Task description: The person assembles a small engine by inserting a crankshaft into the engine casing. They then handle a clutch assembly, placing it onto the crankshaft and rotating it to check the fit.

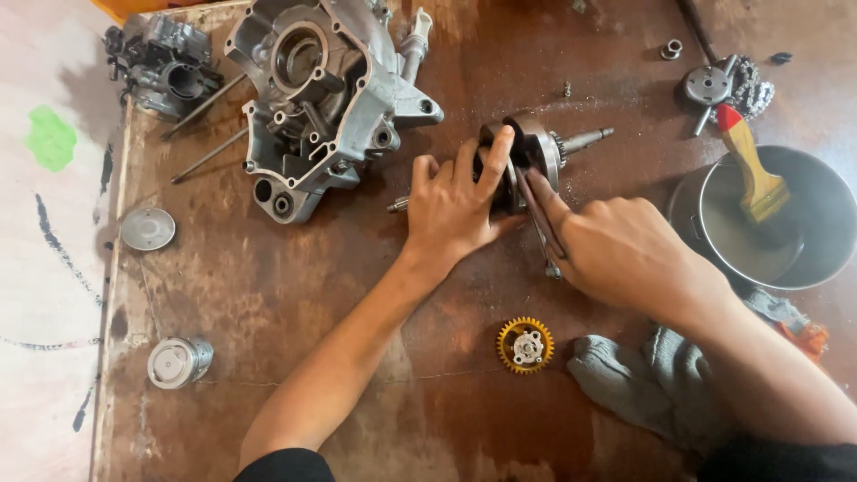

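Crankshaft point(536, 153) lies on the rust-stained desk point(357, 295) beside the engine case point(321, 98). Left hand point(455, 210) grasps its flywheel; right hand point(616, 250) pinches the connecting rod point(538, 223). Steadying the flywheel firmly likely keeps the rod's movement controlled.

On the bench: crankcase point(317, 98), carburettor point(165, 67), piston point(178, 361), yellow gear point(525, 344), grey rag point(643, 379), and a brush point(750, 165) resting in a steel bowl point(817, 259).

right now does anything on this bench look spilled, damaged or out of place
Nothing looks broken or freshly spilled. The board is oil-stained all over. The brush leans in the metal bowl. The left hand steadies the crankshaft, and the right hand holds a thin tool against it.
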